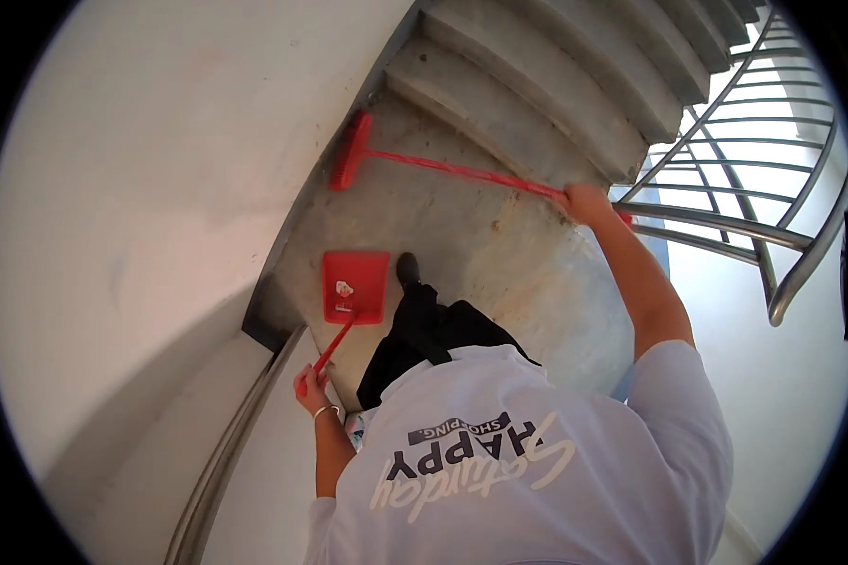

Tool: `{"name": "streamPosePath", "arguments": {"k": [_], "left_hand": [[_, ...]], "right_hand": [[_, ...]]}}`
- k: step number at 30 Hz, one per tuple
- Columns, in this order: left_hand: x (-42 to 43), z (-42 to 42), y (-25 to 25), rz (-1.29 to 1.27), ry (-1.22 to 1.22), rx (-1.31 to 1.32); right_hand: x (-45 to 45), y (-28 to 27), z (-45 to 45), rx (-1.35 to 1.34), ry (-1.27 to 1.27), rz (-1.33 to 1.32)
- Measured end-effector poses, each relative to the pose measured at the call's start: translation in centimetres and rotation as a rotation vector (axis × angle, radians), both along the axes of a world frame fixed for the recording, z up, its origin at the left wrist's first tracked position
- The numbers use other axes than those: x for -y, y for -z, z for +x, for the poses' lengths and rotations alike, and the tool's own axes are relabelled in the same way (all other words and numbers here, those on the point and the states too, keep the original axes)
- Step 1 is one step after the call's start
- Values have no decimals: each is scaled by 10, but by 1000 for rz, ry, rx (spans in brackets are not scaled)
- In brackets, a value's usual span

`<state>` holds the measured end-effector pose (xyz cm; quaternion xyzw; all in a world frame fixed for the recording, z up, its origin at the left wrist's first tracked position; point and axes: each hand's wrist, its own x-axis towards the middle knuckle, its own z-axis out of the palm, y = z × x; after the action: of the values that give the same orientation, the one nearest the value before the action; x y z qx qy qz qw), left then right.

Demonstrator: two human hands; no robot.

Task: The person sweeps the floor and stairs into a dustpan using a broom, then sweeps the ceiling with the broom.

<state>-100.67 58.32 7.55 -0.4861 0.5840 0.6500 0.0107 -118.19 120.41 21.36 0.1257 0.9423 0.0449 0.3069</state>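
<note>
My right hand (586, 203) is closed around the red handle of a broom (462, 173). Its bristled head (350, 153) rests near the foot of the left wall, close to the lowest step. A red dustpan (371, 282) is on the floor in front of me, with a small whitish patch inside, perhaps a label or litter. My left hand (311, 386), with a bracelet at the wrist, grips the dustpan's handle. A dark shoe (408, 270) shows just to the right of the pan.
Concrete stairs (518, 104) curve upward at the top right. A metal railing (725, 221) runs along their right side. The white wall (179, 160) with a dark skirting strip stands on my left, and another handrail (231, 447) is at the lower left. Stained concrete floor (528, 254) lies between.
</note>
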Motion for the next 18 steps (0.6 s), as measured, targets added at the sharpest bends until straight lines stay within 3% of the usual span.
{"name": "streamPosePath", "arguments": {"k": [6, 13, 18], "left_hand": [[-9, -32, 11, 12, 92, -33], [-28, -49, 16, 31, 131, -46], [-35, -59, 17, 39, 98, -5]], "right_hand": [[4, 26, -37, 25, 40, 32], [0, -30, -2, 64, 101, 14], [-10, 6, -52, -13, 70, 5]]}}
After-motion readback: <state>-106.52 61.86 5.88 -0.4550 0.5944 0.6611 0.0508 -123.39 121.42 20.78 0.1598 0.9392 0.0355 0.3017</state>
